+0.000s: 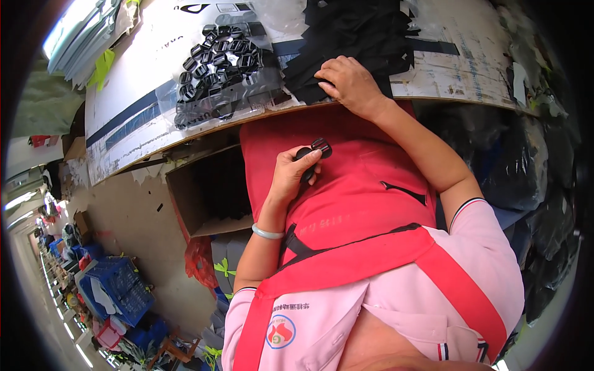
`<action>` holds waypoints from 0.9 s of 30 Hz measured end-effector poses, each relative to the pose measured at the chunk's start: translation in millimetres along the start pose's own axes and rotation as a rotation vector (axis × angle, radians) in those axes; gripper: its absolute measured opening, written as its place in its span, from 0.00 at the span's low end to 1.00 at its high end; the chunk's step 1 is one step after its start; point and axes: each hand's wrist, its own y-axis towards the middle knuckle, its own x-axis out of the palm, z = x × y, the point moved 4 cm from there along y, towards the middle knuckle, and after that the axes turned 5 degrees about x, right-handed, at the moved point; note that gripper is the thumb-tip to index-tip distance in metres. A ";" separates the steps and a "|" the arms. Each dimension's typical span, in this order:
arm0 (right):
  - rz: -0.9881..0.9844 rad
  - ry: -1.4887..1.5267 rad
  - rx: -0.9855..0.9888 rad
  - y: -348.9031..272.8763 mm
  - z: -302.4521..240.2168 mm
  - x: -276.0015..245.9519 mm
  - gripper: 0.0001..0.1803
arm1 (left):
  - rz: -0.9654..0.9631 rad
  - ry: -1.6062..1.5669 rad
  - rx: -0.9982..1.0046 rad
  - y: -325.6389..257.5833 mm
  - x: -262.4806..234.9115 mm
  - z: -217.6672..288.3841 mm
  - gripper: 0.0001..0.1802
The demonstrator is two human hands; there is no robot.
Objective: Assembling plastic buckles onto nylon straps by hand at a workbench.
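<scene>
My left hand [296,172] is closed around a black plastic buckle [321,147], held in front of the red apron [346,179]. Something dark, perhaps a strap folded at the buckle, shows between its fingers. At the near edge of the table [445,77], my right hand [354,86] rests on a pile of black fabric strips [356,37]. Its fingers are bent a little, with thumb and forefinger apart; whether they touch a single strip is hard to make out. Left of the strips, several loose black buckles [216,62] lie heaped on a clear plastic bag [266,80].
Under the table's left part stands an open cardboard box [192,191] with a dark inside. Dark plastic-wrapped bundles [513,161] crowd the right side. Pale stacked sheets [83,40] sit at the far left corner. A blue crate [120,287] stands on the floor further left.
</scene>
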 end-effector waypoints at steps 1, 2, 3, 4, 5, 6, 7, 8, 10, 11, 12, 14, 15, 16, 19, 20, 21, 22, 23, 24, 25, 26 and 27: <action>-0.011 0.010 -0.021 -0.1 1.5 0.9 0.11 | 0.005 0.004 0.011 0.1 -0.7 0.3 0.12; 0.019 0.010 -0.061 -0.4 5.6 3.0 0.10 | 0.007 0.002 0.009 0.4 -1.6 0.4 0.12; 0.015 0.012 -0.062 0.1 6.1 2.1 0.10 | 0.016 -0.002 0.017 1.3 -2.9 1.2 0.12; 0.051 0.055 -0.088 0.5 5.9 -1.8 0.10 | 0.024 -0.006 0.025 2.3 -3.9 2.0 0.11; 0.087 0.099 -0.112 0.9 5.2 -6.3 0.10 | 0.025 -0.009 0.022 2.9 -3.9 2.5 0.11; 0.135 0.158 -0.137 2.0 1.5 -12.5 0.10 | 0.057 0.006 0.060 3.3 -5.5 4.9 0.11; 0.125 0.163 -0.139 3.5 -5.5 -17.6 0.10 | 0.093 0.021 0.098 2.6 -7.3 6.4 0.11; 0.201 0.228 -0.128 4.9 -13.6 -27.9 0.09 | 0.108 0.005 0.120 3.7 -9.2 8.2 0.10; 0.296 0.337 -0.108 3.7 -30.7 -47.6 0.08 | 0.174 0.029 0.166 1.2 -10.5 15.8 0.10; 0.287 0.348 -0.110 -2.9 -43.4 -51.7 0.08 | 0.199 0.043 0.185 -0.5 -11.8 19.3 0.10; 0.144 0.568 0.089 -9.7 -49.8 -51.4 0.07 | 0.205 0.041 0.183 -1.6 -11.9 21.6 0.10; -0.144 0.839 0.303 -26.0 -56.1 -34.7 0.09 | 0.213 0.073 0.232 -2.6 -11.8 27.1 0.09; -0.295 0.987 0.357 -41.3 -55.0 -17.4 0.09 | 0.208 0.076 0.230 -1.8 -9.2 28.6 0.09; -0.419 1.072 0.503 -50.5 -60.7 -13.3 0.09 | 0.227 0.073 0.259 -2.6 -9.0 29.6 0.08; -0.607 1.182 0.710 -70.8 -63.2 -1.6 0.10 | 0.259 0.102 0.304 -4.7 -10.0 31.5 0.08; -0.663 1.210 0.768 -75.8 -62.5 2.6 0.11 | 0.265 0.133 0.324 -5.5 -10.0 32.4 0.07; -0.664 1.212 0.771 -76.5 -62.4 3.4 0.11 | 0.266 0.133 0.320 -5.9 -9.3 31.9 0.07; -0.662 1.199 0.779 -76.8 -62.1 3.8 0.12 | 0.279 0.194 0.349 -6.6 -8.4 32.9 0.07; -0.659 1.187 0.786 -76.7 -61.8 3.8 0.12 | 0.291 0.255 0.379 -7.2 -7.7 34.1 0.07; -0.659 1.187 0.786 -75.9 -62.7 3.5 0.12 | 0.290 0.256 0.379 -7.4 -7.9 32.3 0.07; -0.630 1.189 0.780 -73.7 -63.7 2.4 0.12 | 0.305 0.344 0.462 -8.5 -8.2 33.2 0.06; -0.600 1.191 0.773 -72.2 -64.7 0.7 0.12 | 0.319 0.432 0.547 -10.0 -7.4 35.4 0.06; -0.603 1.191 0.775 -71.9 -65.5 1.4 0.12 | 0.320 0.431 0.544 -9.3 -8.3 35.1 0.06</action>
